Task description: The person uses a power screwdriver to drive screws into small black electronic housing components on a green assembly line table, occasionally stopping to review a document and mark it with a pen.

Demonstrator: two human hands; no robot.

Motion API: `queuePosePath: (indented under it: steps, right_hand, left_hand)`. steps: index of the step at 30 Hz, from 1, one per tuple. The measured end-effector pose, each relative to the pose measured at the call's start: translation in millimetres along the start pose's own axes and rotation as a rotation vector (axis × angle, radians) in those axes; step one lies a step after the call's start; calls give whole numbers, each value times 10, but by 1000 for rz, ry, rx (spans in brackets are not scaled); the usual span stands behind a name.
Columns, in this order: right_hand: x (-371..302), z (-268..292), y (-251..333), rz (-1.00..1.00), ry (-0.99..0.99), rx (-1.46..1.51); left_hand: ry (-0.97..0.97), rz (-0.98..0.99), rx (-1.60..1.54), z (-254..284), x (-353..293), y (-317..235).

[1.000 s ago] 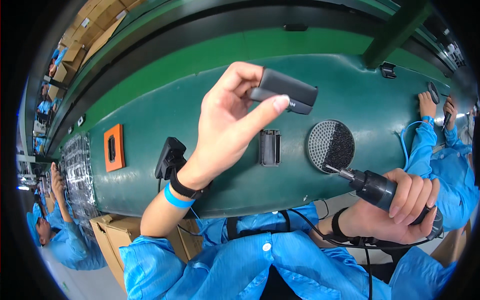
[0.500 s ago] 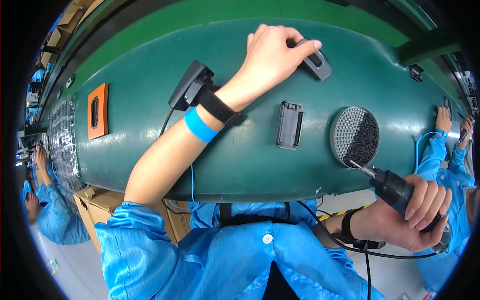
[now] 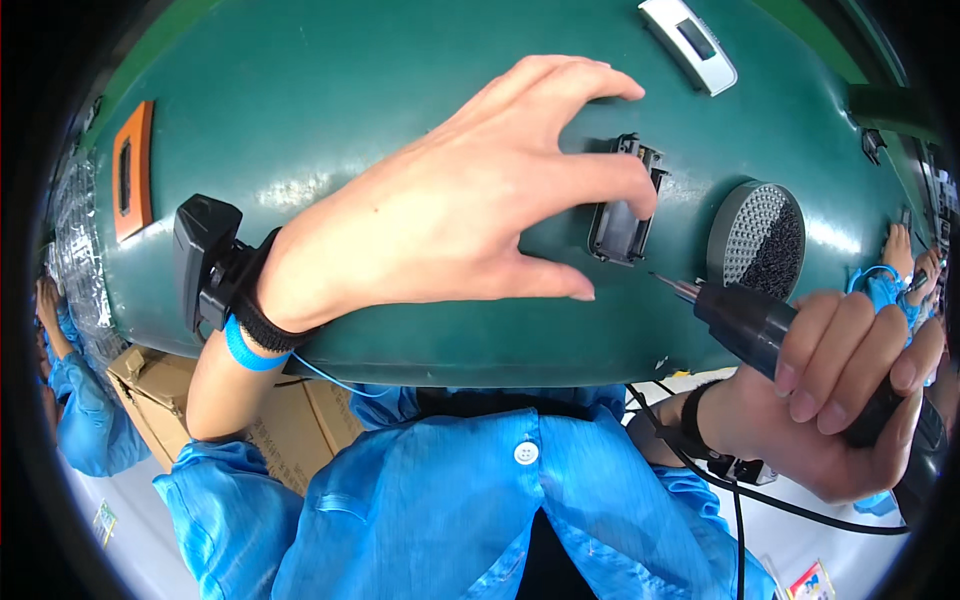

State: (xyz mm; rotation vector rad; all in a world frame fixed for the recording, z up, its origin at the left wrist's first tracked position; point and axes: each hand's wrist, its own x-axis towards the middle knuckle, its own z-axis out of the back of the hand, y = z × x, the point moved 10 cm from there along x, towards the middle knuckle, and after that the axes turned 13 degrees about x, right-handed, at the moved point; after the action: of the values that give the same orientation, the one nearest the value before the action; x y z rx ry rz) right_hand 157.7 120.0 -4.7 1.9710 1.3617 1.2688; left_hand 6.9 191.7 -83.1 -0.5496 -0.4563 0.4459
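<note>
My left hand (image 3: pixel 480 195) is open, its fingers spread above the green table. The forefinger reaches over a black plastic housing (image 3: pixel 618 232) with an open tray-like inside; whether it touches is unclear. In my right hand (image 3: pixel 822 370) is a black electric screwdriver (image 3: pixel 745 322), fingers wrapped round its body. Its thin bit points left, just below the housing and over the table. Between housing and right hand sits a round grey dish (image 3: pixel 748 228) with a studded floor, part of it covered by small black screws (image 3: pixel 778 255). Farther off lies a silver-faced device (image 3: pixel 692 45) with a dark window.
An orange frame (image 3: pixel 143 170) lies at the far left, near clear plastic trays (image 3: pixel 82 250). A small black part (image 3: pixel 873 147) is at the right. Below the table edge is a cardboard box (image 3: pixel 290 430). A black cable (image 3: pixel 790 513) runs under my right wrist. Co-workers' hands (image 3: pixel 898 248) show at both sides.
My left hand has let go of the dark grey device at the far side and come back over the black housing, fingers opening. The screwdriver stays in my right hand, its bit nearer the housing.
</note>
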Motion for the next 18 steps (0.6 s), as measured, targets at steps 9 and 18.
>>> queuePosePath:
  steps: [9,18]
  right_hand:
    - [-85,3,-220,42,31,78]
    - [96,-116,-250,-124,180,17]
  left_hand:
    - [-43,33,106,-227,-39,-29]
    - [-255,-23,65,-69,-151,-100]
